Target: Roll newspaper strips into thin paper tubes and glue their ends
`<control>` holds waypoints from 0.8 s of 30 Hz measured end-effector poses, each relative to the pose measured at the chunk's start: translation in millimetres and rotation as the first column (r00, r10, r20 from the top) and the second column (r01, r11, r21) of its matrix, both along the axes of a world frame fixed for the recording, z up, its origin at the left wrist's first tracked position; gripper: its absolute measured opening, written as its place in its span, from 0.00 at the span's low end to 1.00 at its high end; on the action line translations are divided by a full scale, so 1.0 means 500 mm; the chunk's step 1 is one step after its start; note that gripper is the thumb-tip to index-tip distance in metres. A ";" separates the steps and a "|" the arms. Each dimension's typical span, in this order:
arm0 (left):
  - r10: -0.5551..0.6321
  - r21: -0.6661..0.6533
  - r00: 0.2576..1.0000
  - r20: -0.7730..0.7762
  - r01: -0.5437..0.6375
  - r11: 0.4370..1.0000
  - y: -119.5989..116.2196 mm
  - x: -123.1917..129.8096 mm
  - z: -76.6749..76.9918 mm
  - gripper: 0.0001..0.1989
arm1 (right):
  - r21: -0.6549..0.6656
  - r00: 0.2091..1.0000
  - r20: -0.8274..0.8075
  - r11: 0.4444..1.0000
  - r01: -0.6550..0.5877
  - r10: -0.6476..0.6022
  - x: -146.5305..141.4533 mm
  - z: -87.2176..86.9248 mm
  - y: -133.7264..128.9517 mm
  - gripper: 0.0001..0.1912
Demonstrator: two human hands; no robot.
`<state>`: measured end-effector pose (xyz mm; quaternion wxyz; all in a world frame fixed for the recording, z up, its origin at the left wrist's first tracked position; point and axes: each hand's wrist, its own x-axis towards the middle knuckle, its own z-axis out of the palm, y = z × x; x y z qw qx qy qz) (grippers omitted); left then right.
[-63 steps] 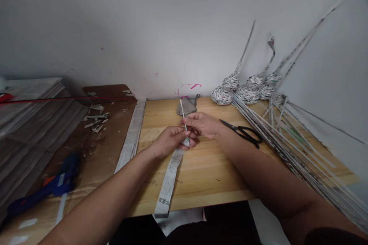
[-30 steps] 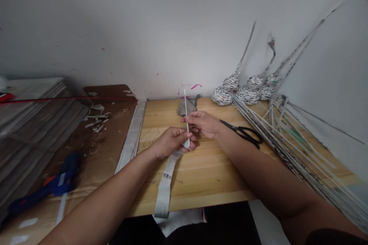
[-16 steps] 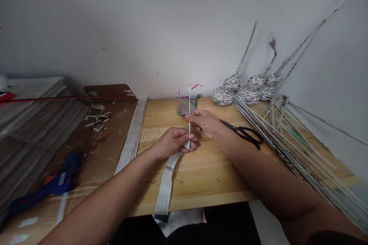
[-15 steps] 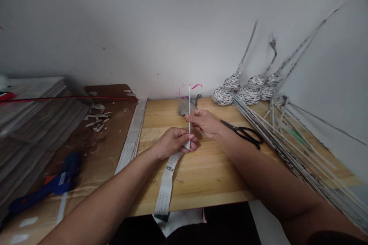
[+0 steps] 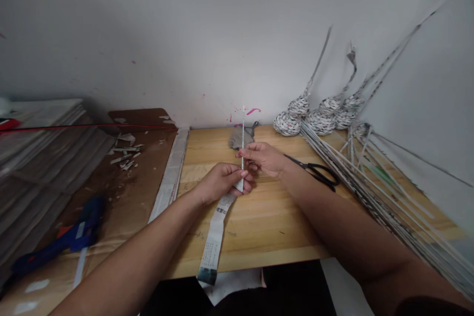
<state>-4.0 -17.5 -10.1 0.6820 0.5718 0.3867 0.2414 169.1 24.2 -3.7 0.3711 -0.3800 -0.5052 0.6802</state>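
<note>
In the head view, the left hand (image 5: 224,181) is closed in a pinch, thumb against fingers, where a printed paper strip (image 5: 215,239) meets the foot of a thin paper tube (image 5: 243,131). The right hand (image 5: 263,158), just above and beyond it, has thumb and forefinger clamped on the tube's shaft. The tube stands nearly upright between them, its tip in front of the wall. From the left hand the strip's loose length runs down over the wooden surface (image 5: 266,237) toward the person, its dark end reaching past the near edge.

The step in hand looks to be rolling the strip at a slant into the tube, with a good length left unrolled. The next move seems to call for small, even twists from the right fingers, while the left thumb guides the strip and holds its slant and tension; a slack pinch could let the roll loosen.

Scissors (image 5: 317,173) lie near the right forearm, a grey cloth (image 5: 236,139) lies behind the tube, and finished-looking paper sticks (image 5: 346,182) lie bundled farther right.
</note>
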 end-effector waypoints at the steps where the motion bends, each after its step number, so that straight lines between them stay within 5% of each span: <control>1: -0.005 0.008 1.000 -0.003 0.005 1.000 0.000 0.001 0.000 0.20 | 0.009 1.000 0.006 1.000 0.030 -0.030 -0.002 0.000 -0.001 0.21; 5: -0.032 0.050 0.999 -0.026 0.033 0.998 -0.004 0.004 0.002 0.20 | 0.116 0.981 0.072 0.978 0.172 -0.181 -0.007 -0.005 0.004 0.23; 8: -0.005 0.046 0.999 -0.033 0.007 0.999 -0.002 0.003 0.001 0.20 | 0.434 0.925 0.228 0.882 0.184 -0.305 0.003 -0.022 0.022 0.27; 10: 0.009 0.030 1.000 -0.028 -0.008 1.000 0.000 0.002 -0.002 0.20 | 0.675 0.782 0.403 0.731 0.095 -0.475 0.014 -0.035 0.035 0.26; 12: 0.018 0.002 1.000 -0.008 -0.018 1.000 0.002 0.002 -0.003 0.19 | 0.764 0.560 0.564 0.641 -0.074 -0.607 0.023 -0.045 0.043 0.26; 14: 0.029 -0.031 0.999 0.020 -0.028 0.999 0.003 0.001 -0.004 0.19 | 0.749 0.375 0.652 0.635 -0.187 -0.659 0.025 -0.049 0.046 0.23; 16: 0.041 -0.056 0.998 0.045 -0.038 0.998 0.003 0.001 -0.004 0.19 | 0.731 0.298 0.681 0.648 -0.213 -0.669 0.024 -0.048 0.047 0.15; 21: 0.053 -0.115 0.995 0.084 -0.043 0.992 0.002 -0.001 -0.004 0.18 | 0.708 0.361 0.655 0.706 0.014 -0.664 0.023 -0.052 0.060 0.09; 24: 0.074 -0.133 0.993 0.087 -0.062 0.989 0.003 -0.001 -0.005 0.18 | 0.686 0.576 0.494 0.698 0.202 -0.652 0.021 -0.064 0.068 0.10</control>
